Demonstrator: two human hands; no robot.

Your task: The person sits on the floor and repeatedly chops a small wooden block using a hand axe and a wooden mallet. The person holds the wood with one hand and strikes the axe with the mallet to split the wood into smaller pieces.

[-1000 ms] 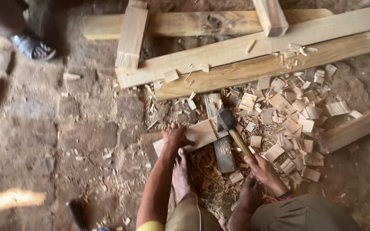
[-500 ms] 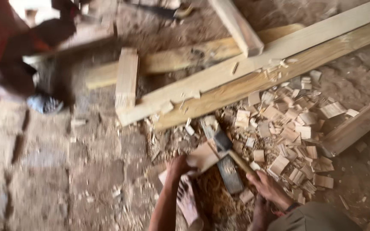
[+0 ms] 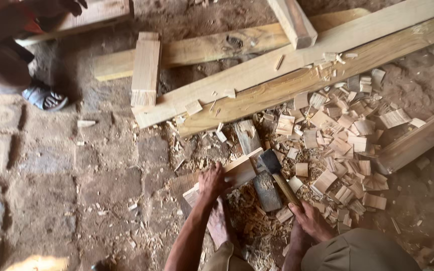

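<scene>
Two bare hands are at work low in the head view. Our left hand presses down on a pale wooden block that lies tilted on the dirt floor, the fingers curled over its near end in a closed grip. Our right hand is wrapped around the wooden handle of a hatchet; that grip is closed on the handle's lower end. The hatchet's dark head sits at the far end of the block, touching or just above it; we cannot tell which. A dark flat stone or metal slab lies just beside the handle, between our two hands. Our bare foot rests on the shavings below the left hand.

Right of the hatchet spreads a heap of cut wood chips, flat and squarish, lying across one another. Beyond them two long planks run slantwise from lower left to upper right, side by side and touching. A short squared board lies across the end of another plank further back, and a thick post end rests over the planks at the top. At the right edge a beam slants near the chips.

In the upper left corner another person's sandalled foot stands on the floor, well apart from our hands.
</scene>
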